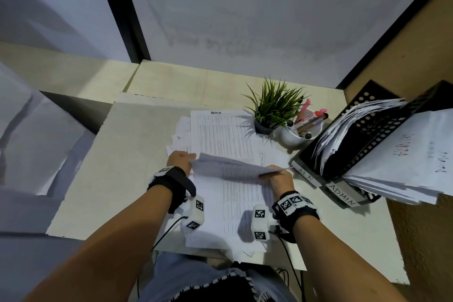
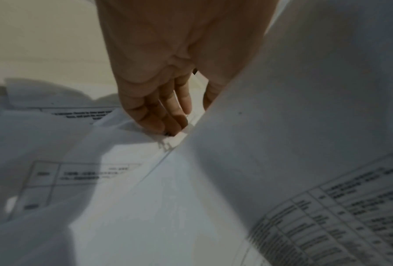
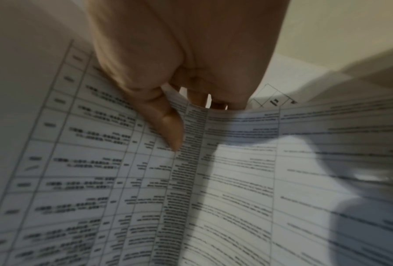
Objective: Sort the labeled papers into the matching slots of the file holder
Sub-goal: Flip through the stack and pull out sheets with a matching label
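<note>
A printed sheet (image 1: 232, 167) is raised by its far edge above the loose paper pile (image 1: 220, 216) on the desk. My left hand (image 1: 188, 158) holds its left corner; in the left wrist view the raised sheet (image 2: 305, 126) runs between the curled fingers (image 2: 168, 122) and the half-hidden thumb. My right hand (image 1: 272, 171) pinches the right corner, with the thumb (image 3: 168, 126) on the printed face of the sheet (image 3: 236, 180) and the fingers behind it. The black file holder (image 1: 367, 135), labelled HR (image 1: 307, 174) and ADMIN (image 1: 343, 197), stands at the right, stuffed with papers.
A sheet marked ADMIN (image 1: 215, 112) lies flat further back on the pile. A small potted plant (image 1: 272, 110) and a white cup of pens (image 1: 301, 132) stand between the pile and the holder. The desk (image 1: 117, 167) lies bare to the left.
</note>
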Demonstrator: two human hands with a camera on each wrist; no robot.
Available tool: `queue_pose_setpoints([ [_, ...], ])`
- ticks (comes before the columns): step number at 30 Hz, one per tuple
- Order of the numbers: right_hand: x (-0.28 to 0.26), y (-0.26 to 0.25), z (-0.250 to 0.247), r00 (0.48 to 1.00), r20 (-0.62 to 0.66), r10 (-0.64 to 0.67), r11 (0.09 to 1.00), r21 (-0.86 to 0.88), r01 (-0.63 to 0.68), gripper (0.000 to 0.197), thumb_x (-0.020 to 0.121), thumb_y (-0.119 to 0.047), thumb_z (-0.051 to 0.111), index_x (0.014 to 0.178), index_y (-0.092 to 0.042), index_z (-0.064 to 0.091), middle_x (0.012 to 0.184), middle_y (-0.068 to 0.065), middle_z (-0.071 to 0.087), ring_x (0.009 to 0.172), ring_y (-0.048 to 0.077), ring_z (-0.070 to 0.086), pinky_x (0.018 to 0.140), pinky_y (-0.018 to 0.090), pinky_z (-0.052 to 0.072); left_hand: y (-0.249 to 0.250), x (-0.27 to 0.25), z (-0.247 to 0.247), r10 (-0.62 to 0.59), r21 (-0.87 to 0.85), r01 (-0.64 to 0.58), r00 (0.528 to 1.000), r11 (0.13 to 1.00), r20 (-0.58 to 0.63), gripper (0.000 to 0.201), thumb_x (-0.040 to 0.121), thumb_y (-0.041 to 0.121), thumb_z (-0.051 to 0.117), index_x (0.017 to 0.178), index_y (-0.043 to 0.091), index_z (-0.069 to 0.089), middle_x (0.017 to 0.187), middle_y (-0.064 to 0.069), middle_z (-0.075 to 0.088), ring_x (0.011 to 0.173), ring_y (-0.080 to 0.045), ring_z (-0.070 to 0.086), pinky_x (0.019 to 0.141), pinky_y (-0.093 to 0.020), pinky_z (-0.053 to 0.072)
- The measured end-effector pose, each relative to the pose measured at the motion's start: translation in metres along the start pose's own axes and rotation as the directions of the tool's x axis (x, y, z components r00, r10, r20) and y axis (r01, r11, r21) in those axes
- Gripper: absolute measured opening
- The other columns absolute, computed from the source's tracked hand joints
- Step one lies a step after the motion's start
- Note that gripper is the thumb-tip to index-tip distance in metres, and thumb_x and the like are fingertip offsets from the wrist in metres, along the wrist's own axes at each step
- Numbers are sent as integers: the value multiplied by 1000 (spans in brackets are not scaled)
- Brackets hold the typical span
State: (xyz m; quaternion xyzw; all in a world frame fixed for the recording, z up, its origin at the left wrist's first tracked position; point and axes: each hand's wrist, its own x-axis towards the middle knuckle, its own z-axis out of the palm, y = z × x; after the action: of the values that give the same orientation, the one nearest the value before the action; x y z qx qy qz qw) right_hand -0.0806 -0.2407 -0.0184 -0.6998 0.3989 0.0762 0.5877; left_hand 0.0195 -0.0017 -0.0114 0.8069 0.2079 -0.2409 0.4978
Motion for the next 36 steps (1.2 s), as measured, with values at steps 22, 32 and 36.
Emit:
queue_pose_setpoints([
  [22,4,3,11,996,-32,81,941,332,-66,22,71,10,64,68,-12,66,76,7,62,74,19,56,75,32,45,-32,-10,-20,170,-319,-122,977,940,128,54,72,-24,38,42,11,66,64,-6,73,80,-26,67,90,-36,49],
  [32,-15,-11,10,998,15,-63,803,594,42,34,72,30,45,82,-2,49,85,15,61,74,27,61,54,23,55,-14,-33,-12,83,-426,67,943,902,323,58,74,-23,22,96,4,69,74,-12,63,48,-20,48,37,-15,34],
  [36,-6,-5,13,999,-39,-26,800,599,44,41,69,32,37,60,-5,52,67,7,56,65,23,53,47,20,47,-7,-23,-5,0,-421,103,971,901,237,37,79,-10,38,54,7,60,48,-4,40,48,-19,35,47,-20,36],
])
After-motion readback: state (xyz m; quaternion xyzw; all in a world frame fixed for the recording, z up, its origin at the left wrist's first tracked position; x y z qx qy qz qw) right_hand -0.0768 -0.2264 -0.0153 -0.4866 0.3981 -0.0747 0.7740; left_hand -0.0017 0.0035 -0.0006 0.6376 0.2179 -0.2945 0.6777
